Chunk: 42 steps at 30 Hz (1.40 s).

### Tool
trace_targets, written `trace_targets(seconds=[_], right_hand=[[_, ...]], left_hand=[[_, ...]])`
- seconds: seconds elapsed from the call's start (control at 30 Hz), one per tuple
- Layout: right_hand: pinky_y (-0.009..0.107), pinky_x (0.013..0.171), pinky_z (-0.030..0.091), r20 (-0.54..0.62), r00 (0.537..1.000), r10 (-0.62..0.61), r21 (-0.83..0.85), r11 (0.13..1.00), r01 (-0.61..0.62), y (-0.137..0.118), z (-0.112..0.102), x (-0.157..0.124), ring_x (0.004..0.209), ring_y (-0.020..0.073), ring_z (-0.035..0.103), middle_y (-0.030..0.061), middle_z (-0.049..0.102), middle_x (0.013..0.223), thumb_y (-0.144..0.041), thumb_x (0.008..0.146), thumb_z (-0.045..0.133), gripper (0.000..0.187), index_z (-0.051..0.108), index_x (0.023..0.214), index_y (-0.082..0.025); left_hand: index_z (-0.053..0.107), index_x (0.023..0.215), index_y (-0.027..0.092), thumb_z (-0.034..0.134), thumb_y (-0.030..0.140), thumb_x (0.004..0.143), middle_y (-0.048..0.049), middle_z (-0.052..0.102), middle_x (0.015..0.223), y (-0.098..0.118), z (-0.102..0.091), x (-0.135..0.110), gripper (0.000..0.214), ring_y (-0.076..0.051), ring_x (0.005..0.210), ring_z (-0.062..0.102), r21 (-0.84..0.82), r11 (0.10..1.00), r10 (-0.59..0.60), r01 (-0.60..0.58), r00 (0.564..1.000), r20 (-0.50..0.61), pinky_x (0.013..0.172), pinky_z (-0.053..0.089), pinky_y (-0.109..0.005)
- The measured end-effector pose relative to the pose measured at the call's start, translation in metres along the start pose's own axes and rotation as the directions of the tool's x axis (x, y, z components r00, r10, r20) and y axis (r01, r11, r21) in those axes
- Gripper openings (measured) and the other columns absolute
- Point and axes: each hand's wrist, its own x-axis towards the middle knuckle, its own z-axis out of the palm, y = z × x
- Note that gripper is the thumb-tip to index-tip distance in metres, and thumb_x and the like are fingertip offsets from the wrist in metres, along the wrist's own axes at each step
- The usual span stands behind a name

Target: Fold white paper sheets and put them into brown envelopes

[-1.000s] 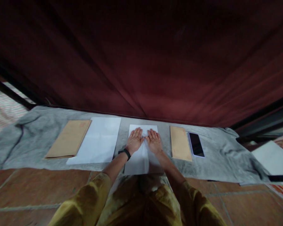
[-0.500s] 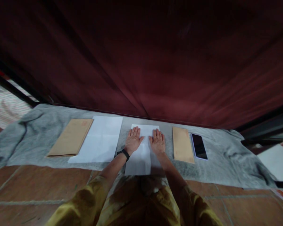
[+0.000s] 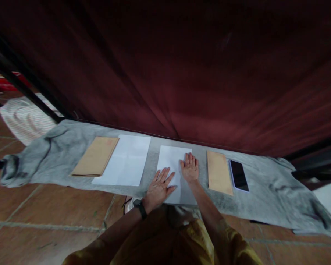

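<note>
Paper (image 3: 177,176) on grey cloth (image 3: 264,184) above tiles (image 3: 66,206)

white sheets (image 3: 127,156) on cloth (image 3: 267,195): 2 | brown envelopes (image 3: 219,172): 2, perhaps more stacked | phone (image 3: 239,175): 1

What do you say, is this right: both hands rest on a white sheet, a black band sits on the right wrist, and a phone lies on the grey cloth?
Not quite: the head view shows the black band on the left wrist, not the right. Otherwise, the left hand and right hand rest on a white sheet, and a phone lies on the grey cloth.
</note>
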Motion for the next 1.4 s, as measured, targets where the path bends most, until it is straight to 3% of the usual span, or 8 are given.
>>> trace_targets(seconds=[0.23, 0.4, 0.5, 0.7, 0.9, 1.2, 1.3, 1.4], right_hand=[[0.059, 0.116, 0.029, -0.068, 0.997, -0.032, -0.011, 0.999, 0.031, -0.002, -0.005, -0.008, 0.141, 0.0367, 0.045, 0.0263, 0.046, 0.153, -0.039, 0.105, 0.034, 0.059, 0.046, 0.15, -0.003], [0.061, 0.117, 0.027, -0.02, 0.977, -0.212, 0.0, 0.977, 0.212, -0.019, -0.011, -0.047, 0.148, 0.035, 0.035, 0.0207, 0.037, 0.161, -0.032, 0.105, 0.033, 0.054, 0.044, 0.153, -0.011], [0.058, 0.116, 0.029, -0.003, 0.969, -0.247, 0.018, 0.969, 0.247, -0.022, -0.013, -0.069, 0.148, 0.0334, 0.036, 0.0174, 0.036, 0.163, -0.03, 0.104, 0.036, 0.051, 0.045, 0.153, -0.017], [0.055, 0.115, 0.033, -0.056, 0.983, -0.175, 0.033, 0.984, 0.177, -0.013, -0.016, -0.079, 0.146, 0.0337, 0.039, 0.0211, 0.036, 0.161, -0.035, 0.105, 0.036, 0.054, 0.043, 0.154, -0.013], [0.054, 0.116, 0.032, -0.036, 0.993, -0.114, 0.015, 0.993, 0.115, -0.005, -0.028, -0.083, 0.145, 0.0335, 0.04, 0.0226, 0.038, 0.16, -0.037, 0.105, 0.041, 0.055, 0.043, 0.153, -0.011], [0.054, 0.116, 0.034, -0.036, 0.999, -0.039, 0.02, 0.999, 0.04, 0.019, -0.04, -0.095, 0.143, 0.0332, 0.043, 0.0215, 0.043, 0.157, -0.038, 0.105, 0.039, 0.056, 0.042, 0.153, -0.009], [0.054, 0.117, 0.032, -0.042, 0.998, -0.046, 0.017, 0.999, 0.046, 0.019, -0.047, -0.1, 0.146, 0.0324, 0.039, 0.0205, 0.041, 0.159, -0.034, 0.105, 0.038, 0.055, 0.041, 0.154, -0.009], [0.055, 0.12, 0.028, 0.002, 0.992, -0.125, 0.028, 0.992, 0.125, 0.013, -0.055, -0.109, 0.15, 0.0305, 0.033, 0.0166, 0.035, 0.163, -0.033, 0.105, 0.038, 0.055, 0.037, 0.157, -0.014]], left_hand=[[0.042, 0.154, 0.027, 0.043, 0.059, 0.1, -0.0111, 0.036, 0.164, -0.004, 0.001, 0.0, 0.062, -0.027, 0.152, 0.032, -0.025, 1.0, 0.003, -0.003, 1.0, 0.002, 0.124, 0.026, -0.052], [0.043, 0.153, 0.026, 0.043, 0.061, 0.099, -0.0105, 0.037, 0.164, -0.005, 0.003, -0.002, 0.064, -0.026, 0.152, 0.031, -0.013, 1.0, -0.003, 0.003, 1.0, 0.023, 0.125, 0.024, -0.051], [0.044, 0.152, 0.026, 0.044, 0.061, 0.099, -0.0103, 0.037, 0.164, -0.005, 0.003, -0.003, 0.064, -0.026, 0.153, 0.031, -0.005, 1.0, 0.003, -0.002, 1.0, 0.019, 0.125, 0.023, -0.05], [0.04, 0.155, 0.022, 0.042, 0.06, 0.1, -0.0122, 0.037, 0.163, -0.009, -0.001, -0.007, 0.067, -0.025, 0.153, 0.031, 0.02, 0.999, -0.033, 0.033, 0.999, -0.013, 0.125, 0.025, -0.047], [0.044, 0.153, 0.017, 0.042, 0.056, 0.101, -0.0158, 0.04, 0.161, -0.016, 0.002, -0.008, 0.065, -0.028, 0.15, 0.037, 0.035, 0.997, -0.069, 0.072, 0.995, -0.068, 0.123, 0.031, -0.049], [0.042, 0.153, 0.009, 0.033, 0.056, 0.102, -0.0194, 0.042, 0.159, -0.028, -0.004, -0.016, 0.07, -0.03, 0.149, 0.038, 0.036, 0.994, -0.106, 0.107, 0.994, -0.033, 0.122, 0.033, -0.051], [0.04, 0.154, 0.009, 0.033, 0.055, 0.102, -0.0196, 0.04, 0.16, -0.023, -0.01, -0.019, 0.069, -0.032, 0.15, 0.036, 0.035, 0.991, -0.129, 0.131, 0.99, -0.053, 0.122, 0.032, -0.052], [0.035, 0.158, 0.017, 0.036, 0.052, 0.103, -0.0138, 0.035, 0.164, -0.006, -0.014, -0.023, 0.065, -0.029, 0.153, 0.029, 0.0, 1.0, -0.024, 0.024, 0.998, -0.054, 0.124, 0.028, -0.051]])
